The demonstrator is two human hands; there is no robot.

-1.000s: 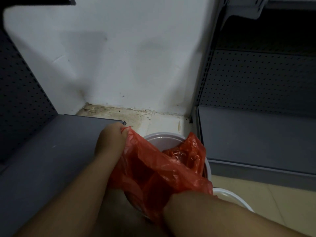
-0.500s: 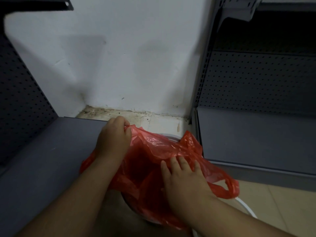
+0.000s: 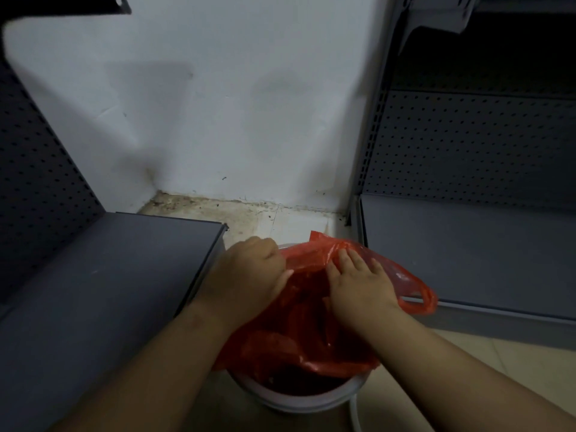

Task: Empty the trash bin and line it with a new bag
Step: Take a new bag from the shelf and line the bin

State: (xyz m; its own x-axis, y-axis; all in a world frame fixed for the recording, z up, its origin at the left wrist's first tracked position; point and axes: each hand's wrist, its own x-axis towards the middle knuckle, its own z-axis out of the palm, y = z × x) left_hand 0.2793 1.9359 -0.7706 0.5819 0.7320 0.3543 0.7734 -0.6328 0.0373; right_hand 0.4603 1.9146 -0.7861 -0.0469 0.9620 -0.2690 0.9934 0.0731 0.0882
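The left hand [image 3: 249, 269] pinches the red bag [image 3: 311, 338] in a closed grip at the white bin's [image 3: 299, 400] far rim while the flat, open right hand [image 3: 361, 285] spreads it, likely to seat the liner.

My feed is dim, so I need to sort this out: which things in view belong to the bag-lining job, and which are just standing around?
Part of the job:
- red plastic bag, draped into the bin
- white trash bin
- left hand, gripping the bag's edge
- right hand, fingers straight on the bag

Just around:
- grey shelf on the left
- grey shelf on the right
- white wall
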